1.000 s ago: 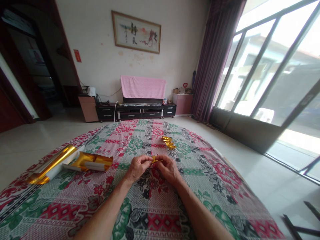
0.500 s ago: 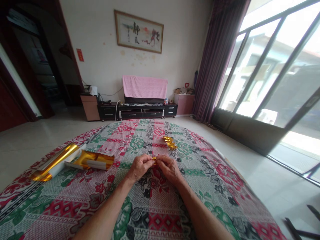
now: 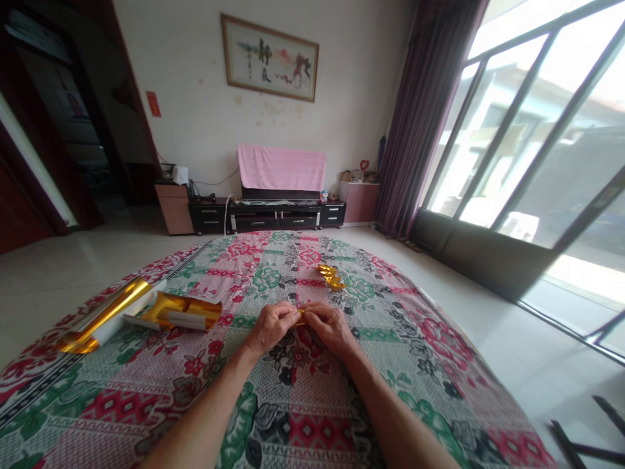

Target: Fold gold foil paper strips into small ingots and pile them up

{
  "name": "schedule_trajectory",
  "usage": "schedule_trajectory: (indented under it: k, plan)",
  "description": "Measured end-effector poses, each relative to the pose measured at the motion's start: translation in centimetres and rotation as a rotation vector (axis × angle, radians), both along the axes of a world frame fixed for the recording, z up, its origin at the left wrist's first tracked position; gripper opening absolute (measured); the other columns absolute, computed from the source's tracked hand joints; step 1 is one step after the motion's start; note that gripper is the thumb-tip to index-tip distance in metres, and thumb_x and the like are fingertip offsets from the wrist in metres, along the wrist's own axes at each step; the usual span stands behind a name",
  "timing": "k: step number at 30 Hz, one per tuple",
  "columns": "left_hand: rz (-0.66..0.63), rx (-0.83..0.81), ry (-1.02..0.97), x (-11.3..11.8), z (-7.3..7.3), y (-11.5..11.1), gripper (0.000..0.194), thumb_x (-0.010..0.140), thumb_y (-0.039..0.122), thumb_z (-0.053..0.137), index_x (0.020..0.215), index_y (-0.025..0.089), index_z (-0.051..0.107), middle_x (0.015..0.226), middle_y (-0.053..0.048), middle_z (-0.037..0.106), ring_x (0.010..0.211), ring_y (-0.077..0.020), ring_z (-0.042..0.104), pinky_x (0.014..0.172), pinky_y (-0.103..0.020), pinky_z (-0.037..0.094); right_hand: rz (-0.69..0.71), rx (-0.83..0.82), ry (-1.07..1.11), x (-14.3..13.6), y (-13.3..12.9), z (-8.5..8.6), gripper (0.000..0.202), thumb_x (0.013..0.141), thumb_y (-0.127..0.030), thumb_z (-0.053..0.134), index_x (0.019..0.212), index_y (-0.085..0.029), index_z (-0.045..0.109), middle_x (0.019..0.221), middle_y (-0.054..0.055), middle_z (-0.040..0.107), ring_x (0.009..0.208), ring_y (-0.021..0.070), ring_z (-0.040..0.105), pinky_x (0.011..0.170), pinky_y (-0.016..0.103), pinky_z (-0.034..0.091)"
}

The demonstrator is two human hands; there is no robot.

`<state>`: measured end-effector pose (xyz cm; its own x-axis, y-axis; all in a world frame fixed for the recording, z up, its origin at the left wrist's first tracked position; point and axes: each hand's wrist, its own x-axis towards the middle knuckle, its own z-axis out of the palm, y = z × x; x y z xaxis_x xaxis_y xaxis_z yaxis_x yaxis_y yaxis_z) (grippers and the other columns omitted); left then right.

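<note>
Both hands meet over the middle of the flowered tablecloth (image 3: 273, 397). Between my fingertips is a small piece of gold foil paper (image 3: 301, 317), mostly hidden by the fingers. My left hand (image 3: 276, 326) pinches its left side with thumb and forefinger. On the other side, my right hand (image 3: 331, 327) pinches the same piece, fingers curled. Just beyond the hands, several folded gold paper shapes (image 3: 331, 278) lie in a short row. To the left rest a rolled gold foil sheet (image 3: 110, 314) and curled gold foil sheets (image 3: 188, 314) with white backing.
The table is round and fully covered by the cloth. Beyond it stand a low black cabinet (image 3: 273, 218) and something draped with a pink towel (image 3: 282, 167). Black metal legs (image 3: 581, 443) show on the floor at the lower right.
My fingers have shifted slightly on the gold paper, and a little more of it shows below the fingertips. The view has tilted a touch; the other gold pieces lie unmoved.
</note>
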<state>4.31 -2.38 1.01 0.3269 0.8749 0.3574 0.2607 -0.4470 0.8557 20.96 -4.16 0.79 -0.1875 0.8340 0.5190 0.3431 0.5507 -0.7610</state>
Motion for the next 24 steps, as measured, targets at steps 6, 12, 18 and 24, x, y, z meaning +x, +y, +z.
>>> schedule_trajectory:
  k: [6, 12, 18, 24]
  plan:
    - [-0.003, -0.082, -0.07, 0.11, -0.23, 0.2, 0.023, 0.073, 0.033, 0.055, 0.065, 0.014, 0.067, 0.075, -0.004, 0.064, 0.074, -0.0157, 0.057, 0.072, -0.024, 0.044, 0.015, -0.074, 0.082, 0.26, 0.36, -0.5, 0.021, 0.08, -0.031, 0.052, 0.08, -0.021, 0.071, 0.091, 0.004, 0.067, 0.082, 0.0158, 0.061, 0.076, 0.027, 0.048]
    - [-0.029, -0.142, -0.103, 0.08, -0.1, 0.22, 0.022, 0.071, 0.034, 0.057, 0.067, 0.015, 0.069, 0.077, -0.005, 0.065, 0.077, -0.0164, 0.057, 0.074, -0.025, 0.044, 0.045, -0.127, 0.133, 0.46, 0.51, -0.67, 0.02, 0.078, -0.031, 0.054, 0.077, -0.021, 0.071, 0.091, 0.003, 0.067, 0.082, 0.0153, 0.061, 0.076, 0.026, 0.048]
    - [-0.027, -0.178, -0.099, -0.03, 0.22, 0.0, 0.023, 0.07, 0.035, 0.058, 0.068, 0.014, 0.07, 0.079, -0.005, 0.066, 0.078, -0.0166, 0.057, 0.074, -0.025, 0.044, 0.049, -0.13, 0.128, 0.49, 0.4, -0.43, 0.019, 0.077, -0.031, 0.055, 0.075, -0.02, 0.071, 0.088, 0.003, 0.067, 0.079, 0.0153, 0.061, 0.075, 0.027, 0.048]
    - [-0.027, -0.158, -0.08, -0.1, -0.1, 0.13, 0.024, 0.072, 0.034, 0.056, 0.069, 0.015, 0.069, 0.078, -0.004, 0.066, 0.076, -0.0163, 0.057, 0.072, -0.025, 0.044, 0.017, -0.132, 0.108, 0.4, 0.2, -0.38, 0.02, 0.078, -0.031, 0.054, 0.072, -0.02, 0.07, 0.085, 0.003, 0.068, 0.079, 0.0151, 0.061, 0.075, 0.025, 0.048]
